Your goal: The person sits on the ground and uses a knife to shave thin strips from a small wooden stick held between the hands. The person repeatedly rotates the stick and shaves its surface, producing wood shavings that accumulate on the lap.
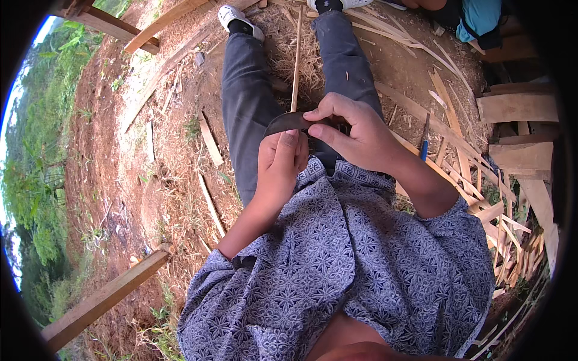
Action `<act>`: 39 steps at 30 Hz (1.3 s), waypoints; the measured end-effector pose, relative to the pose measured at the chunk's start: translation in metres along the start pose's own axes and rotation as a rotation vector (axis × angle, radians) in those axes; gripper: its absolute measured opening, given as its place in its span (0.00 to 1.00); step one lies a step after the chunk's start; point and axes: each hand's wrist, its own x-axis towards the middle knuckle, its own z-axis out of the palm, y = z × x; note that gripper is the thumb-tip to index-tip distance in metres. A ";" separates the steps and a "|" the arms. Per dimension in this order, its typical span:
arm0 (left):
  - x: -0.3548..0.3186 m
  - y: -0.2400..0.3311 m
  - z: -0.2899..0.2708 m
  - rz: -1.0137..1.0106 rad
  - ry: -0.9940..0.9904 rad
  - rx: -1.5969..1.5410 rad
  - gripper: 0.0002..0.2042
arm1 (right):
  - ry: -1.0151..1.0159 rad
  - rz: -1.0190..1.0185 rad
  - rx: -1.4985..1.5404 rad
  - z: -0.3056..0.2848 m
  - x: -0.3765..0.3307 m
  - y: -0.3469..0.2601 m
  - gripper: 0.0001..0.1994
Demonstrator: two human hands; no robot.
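Note:
A thin bamboo strip [296, 57] runs from my lap away between my legs. My left hand [280, 157] is closed around its near end, thumb up against a dark curved knife blade [288, 122]. My right hand [352, 133] grips the knife, its fingers wrapped over the handle and the back of the blade. The blade lies across the strip just above my left thumb. I sit in dark grey trousers and a blue patterned shirt.
Straw and bamboo shavings [283, 48] cover the ground between my feet. A pile of split bamboo strips [475, 180] and wooden boards [518, 108] lies to my right. Wooden beams [102, 298] frame the left side. Another person in blue [478, 18] sits at the top right.

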 end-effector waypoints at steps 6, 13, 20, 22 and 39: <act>0.002 0.003 0.004 0.001 -0.016 0.011 0.17 | 0.159 -0.070 -0.076 0.003 -0.001 0.010 0.08; -0.012 0.006 0.008 0.001 -0.021 0.029 0.18 | 0.772 0.109 0.122 -0.043 0.014 0.051 0.13; -0.005 0.005 0.005 0.028 0.003 0.033 0.16 | 0.325 0.104 0.181 -0.025 -0.008 0.020 0.11; -0.005 0.006 0.010 0.032 0.014 0.053 0.16 | 0.164 -0.036 0.108 -0.013 -0.012 0.007 0.10; -0.001 0.008 0.013 0.015 0.014 0.090 0.16 | 0.302 -0.029 -0.039 0.001 -0.003 0.021 0.09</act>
